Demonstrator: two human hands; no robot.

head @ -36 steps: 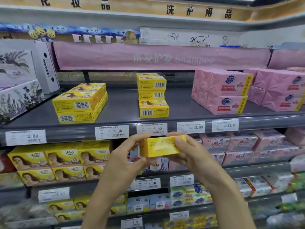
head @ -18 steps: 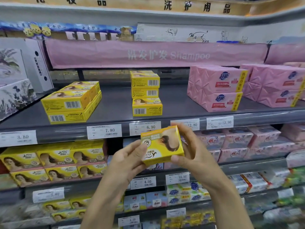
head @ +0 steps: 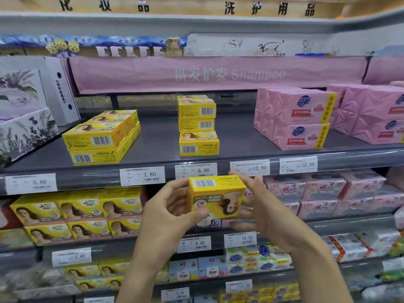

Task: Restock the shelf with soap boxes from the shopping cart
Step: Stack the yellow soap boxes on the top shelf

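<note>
I hold one yellow soap box [head: 215,196] in both hands, in front of the shelf's price-tag rail. Its barcode side faces up and the printed face with a woman's picture faces me, upside down. My left hand [head: 172,212] grips its left end, thumb under the lower front edge. My right hand [head: 260,212] holds the right end, fingers behind the box. On the grey shelf [head: 161,136] above stand a stack of three yellow soap boxes [head: 197,125] in the middle and a larger block of yellow boxes [head: 102,136] to its left. The shopping cart is out of view.
Pink wrapped soap packs [head: 295,119] fill the shelf's right side. White floral boxes [head: 24,110] stand at the far left. Bare shelf lies between the yellow stacks and right of the middle stack. Lower shelves hold more yellow boxes [head: 74,213] and pink packs [head: 323,193].
The box has been turned in my hands: a plain side faced me first, then the printed face, and now the barcode side is on top. The hands rose slightly toward the shelf edge.
</note>
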